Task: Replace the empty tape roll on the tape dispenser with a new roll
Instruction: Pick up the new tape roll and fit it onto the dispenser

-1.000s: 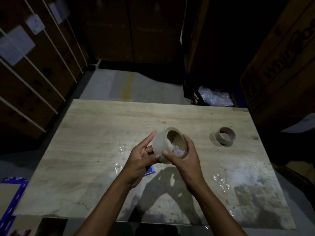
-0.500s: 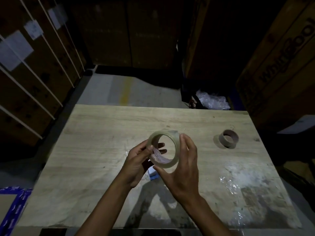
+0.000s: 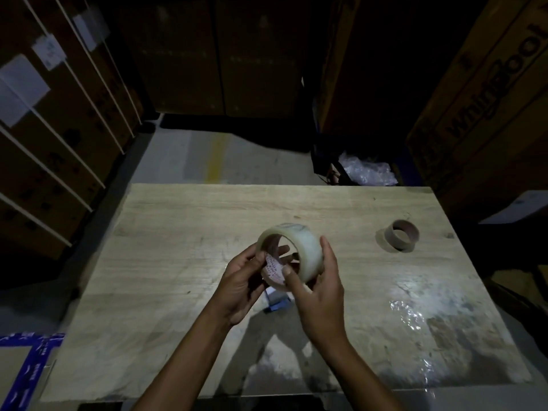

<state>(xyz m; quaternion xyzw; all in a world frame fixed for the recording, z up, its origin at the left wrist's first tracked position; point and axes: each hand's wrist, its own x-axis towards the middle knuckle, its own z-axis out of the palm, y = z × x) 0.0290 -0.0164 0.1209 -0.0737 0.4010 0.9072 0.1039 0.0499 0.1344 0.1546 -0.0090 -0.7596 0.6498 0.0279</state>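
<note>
A new roll of clear tape (image 3: pixel 308 250) is held above the middle of the wooden table (image 3: pixel 184 232), its hole facing left and toward me. My left hand (image 3: pixel 241 283) grips its near left rim, fingers reaching into the core. My right hand (image 3: pixel 321 295) cups the roll's right side, thumb on the printed inner core. The empty brown cardboard core (image 3: pixel 402 234) lies on the table to the right, apart from both hands. A small blue part of the dispenser (image 3: pixel 277 304) shows on the table beneath my hands; most of it is hidden.
Shiny scraps of clear film (image 3: pixel 412 315) stick to the table's right front. Tall cardboard boxes (image 3: pixel 486 93) stand right, strapped boxes (image 3: pixel 53 137) left. A crumpled plastic bag (image 3: pixel 366 172) lies on the floor beyond the table. Blue-taped cardboard (image 3: pixel 26 366) sits at lower left.
Both hands have turned the tape roll, so its hole now faces left rather than toward the right. The roll stays above the table's middle; the empty core has not moved.
</note>
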